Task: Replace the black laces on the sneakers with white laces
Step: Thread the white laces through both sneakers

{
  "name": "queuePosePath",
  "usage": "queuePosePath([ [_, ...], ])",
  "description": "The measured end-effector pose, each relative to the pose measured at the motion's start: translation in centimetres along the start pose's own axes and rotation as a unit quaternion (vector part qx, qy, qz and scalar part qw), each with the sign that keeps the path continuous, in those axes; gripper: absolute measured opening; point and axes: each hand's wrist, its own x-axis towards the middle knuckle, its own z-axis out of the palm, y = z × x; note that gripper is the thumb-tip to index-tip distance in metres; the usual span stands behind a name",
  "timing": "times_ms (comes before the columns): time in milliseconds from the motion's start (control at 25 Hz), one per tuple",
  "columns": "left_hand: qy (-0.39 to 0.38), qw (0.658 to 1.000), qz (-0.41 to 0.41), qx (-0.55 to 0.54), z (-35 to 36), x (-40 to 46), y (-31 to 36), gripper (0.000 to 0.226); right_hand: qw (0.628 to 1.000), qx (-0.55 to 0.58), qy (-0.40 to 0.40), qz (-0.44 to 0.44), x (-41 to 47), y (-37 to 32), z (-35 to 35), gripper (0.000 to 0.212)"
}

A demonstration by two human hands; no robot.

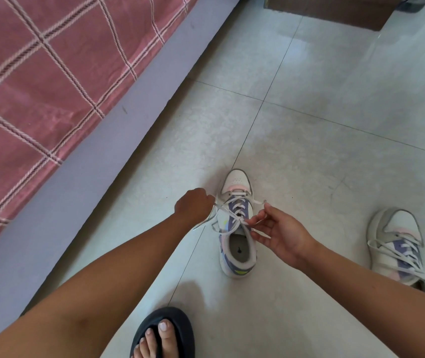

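A white sneaker (237, 223) with purple and pink panels stands on the tiled floor, toe pointing away from me. A white lace (235, 202) is threaded through its eyelets. My left hand (194, 203) is closed in a fist on one lace end, pulled out to the left of the shoe. My right hand (281, 232) pinches the other lace end at the shoe's right side, its remaining fingers spread. A second sneaker (395, 244) of the same kind, also laced in white, lies to the right, partly behind my right forearm.
A bed with a pink checked cover (51, 86) and a grey frame (118, 140) runs along the left. My foot in a dark slipper (162, 332) rests at the bottom centre. A brown piece of furniture (330, 9) stands at the top right.
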Motion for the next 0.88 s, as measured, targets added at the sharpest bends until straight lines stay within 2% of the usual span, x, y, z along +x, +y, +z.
queuePosePath([
  [40, -0.034, 0.994, -0.047, -0.088, -0.4, 0.1, 0.4, 0.025, 1.0, 0.01, 0.003, -0.005, 0.1, 0.0, 0.1, 0.04],
  [80, -0.057, 0.989, -0.064, -0.118, -0.6, 0.1, 0.5, 0.027, 1.0, 0.025, 0.004, -0.006, 0.2, -0.1, 0.2, 0.04],
  [120, -0.064, 0.994, -0.045, -0.07, -0.8, 0.4, 0.3, 0.024, 0.999, 0.036, 0.004, -0.005, 0.2, -0.2, 0.3, 0.039],
  [160, -0.062, 0.997, -0.04, 0.03, -0.8, 0.5, 0.0, 0.019, 0.999, 0.034, 0.004, -0.002, 0.3, -0.3, 0.3, 0.039],
  [240, 0.0, 0.986, 0.003, 0.169, -1.0, 0.2, -0.8, 0.019, 1.0, 0.001, 0.004, 0.005, 0.4, -0.3, 0.4, 0.038],
  [320, -0.007, 0.993, -0.016, 0.119, -0.3, 0.3, -0.9, 0.025, 1.0, -0.02, 0.005, 0.006, 0.5, -0.3, 0.4, 0.038],
  [360, -0.027, 0.998, -0.057, 0.01, -0.4, 0.4, -0.6, 0.026, 1.0, -0.024, 0.005, 0.007, 0.6, -0.3, 0.4, 0.037],
  [440, -0.09, 0.986, -0.091, -0.108, -0.6, 1.2, -0.4, 0.028, 0.999, -0.03, 0.004, 0.01, 0.6, -0.3, 0.4, 0.037],
  [480, -0.103, 0.987, -0.075, -0.097, -0.7, 1.3, -0.6, 0.027, 0.999, -0.033, 0.002, 0.011, 0.6, -0.2, 0.3, 0.037],
  [560, -0.091, 0.995, -0.013, 0.027, -0.8, 1.7, -1.2, 0.024, 0.999, -0.038, -0.004, 0.016, 0.5, 0.0, 0.0, 0.038],
  [640, -0.046, 0.993, -0.019, 0.104, -0.6, 1.8, -2.2, 0.032, 0.999, -0.044, -0.007, 0.021, 0.5, 0.1, -0.2, 0.038],
  [800, -0.044, 0.992, -0.057, 0.103, -0.6, 1.6, -2.1, 0.034, 0.997, -0.065, -0.013, 0.028, 0.8, -0.3, 0.0, 0.037],
  [880, -0.056, 0.996, -0.054, 0.052, -0.7, 1.5, -1.6, 0.037, 0.993, -0.117, -0.012, 0.024, 0.9, -0.4, 0.5, 0.035],
])
